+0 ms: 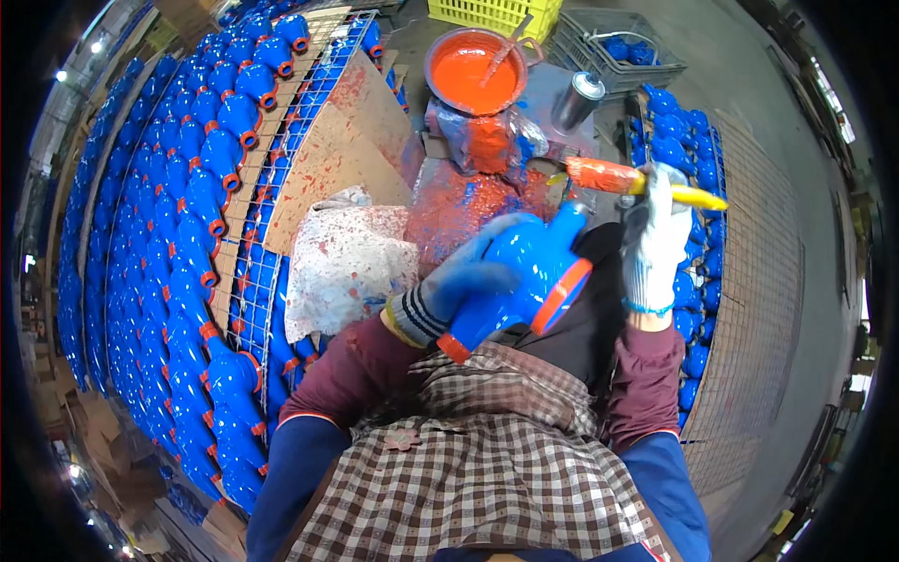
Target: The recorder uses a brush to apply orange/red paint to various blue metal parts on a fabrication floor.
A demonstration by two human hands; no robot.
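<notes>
Left fingers [479, 278] wrap the blue fitting [518, 260], two rims [564, 296] orange, upper neck [566, 226] apparently undone; right fingers [661, 176] pinch the brush [604, 176].

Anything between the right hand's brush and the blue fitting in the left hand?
Nothing visible: the brush in the right hand and the blue fitting in the left hand are apart, with no object showing between them.

floor: grey concrete floor [810, 211] | floor's left edge: jumbled cardboard boxes [98, 426] | beyond its right edge: bright strips [832, 98], window or lamp unclear | upper left: small white lamps [96, 47], glowing
</notes>
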